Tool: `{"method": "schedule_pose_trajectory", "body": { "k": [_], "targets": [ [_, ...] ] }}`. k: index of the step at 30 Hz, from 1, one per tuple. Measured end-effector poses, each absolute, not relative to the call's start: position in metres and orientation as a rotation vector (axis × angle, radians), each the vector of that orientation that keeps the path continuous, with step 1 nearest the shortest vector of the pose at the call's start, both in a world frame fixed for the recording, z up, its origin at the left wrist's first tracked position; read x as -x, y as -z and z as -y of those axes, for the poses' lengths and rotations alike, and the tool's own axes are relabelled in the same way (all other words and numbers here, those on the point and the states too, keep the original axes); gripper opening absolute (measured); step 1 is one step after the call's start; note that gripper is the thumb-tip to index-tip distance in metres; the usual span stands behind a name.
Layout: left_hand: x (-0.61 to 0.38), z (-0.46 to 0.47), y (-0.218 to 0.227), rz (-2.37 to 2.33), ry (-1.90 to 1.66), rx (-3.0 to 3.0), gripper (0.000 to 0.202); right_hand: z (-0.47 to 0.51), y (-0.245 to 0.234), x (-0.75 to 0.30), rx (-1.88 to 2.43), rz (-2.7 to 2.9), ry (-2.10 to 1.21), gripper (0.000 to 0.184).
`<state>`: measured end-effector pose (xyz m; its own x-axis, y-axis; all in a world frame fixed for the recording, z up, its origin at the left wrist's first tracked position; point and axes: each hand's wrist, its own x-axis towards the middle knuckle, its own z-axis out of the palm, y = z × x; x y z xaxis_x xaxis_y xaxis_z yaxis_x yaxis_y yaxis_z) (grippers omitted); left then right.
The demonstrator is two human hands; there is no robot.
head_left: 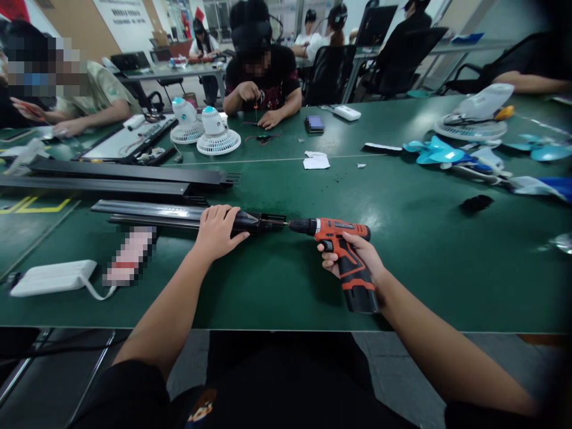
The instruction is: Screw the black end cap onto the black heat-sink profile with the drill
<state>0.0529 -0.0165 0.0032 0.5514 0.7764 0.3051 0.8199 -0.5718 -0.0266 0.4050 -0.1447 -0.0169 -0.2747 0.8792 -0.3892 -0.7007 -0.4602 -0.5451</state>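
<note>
My right hand (357,256) is wrapped round the grip of an orange and black cordless drill (342,229), a finger at its trigger. The drill points left, its bit at the end of a long black housing (152,210) with prongs or slots at that end. Whether the bit touches a screw there is too small to tell. Over the right part of this housing lies my left hand (218,232), fingers curved across the top and thumb along the near side, gripping it against the green table (277,292).
Further black housings (129,173) lie behind. Near the left front are a white power bank (53,277) and a phone (129,253) joined by a cable. White fan heads (218,134), paper scraps (316,159) and blue fan blades (435,152) lie across the table. A person (263,71) works opposite.
</note>
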Motion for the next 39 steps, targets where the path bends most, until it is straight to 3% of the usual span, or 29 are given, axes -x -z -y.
{"method": "schedule_pose_trajectory", "body": {
  "k": [39],
  "targets": [
    [-0.0528,0.0164,-0.0041,1.36,0.364,2.619,0.064,0.1445,0.0147,-0.4045,0.805,0.285,-1.901,0.036]
  ]
}}
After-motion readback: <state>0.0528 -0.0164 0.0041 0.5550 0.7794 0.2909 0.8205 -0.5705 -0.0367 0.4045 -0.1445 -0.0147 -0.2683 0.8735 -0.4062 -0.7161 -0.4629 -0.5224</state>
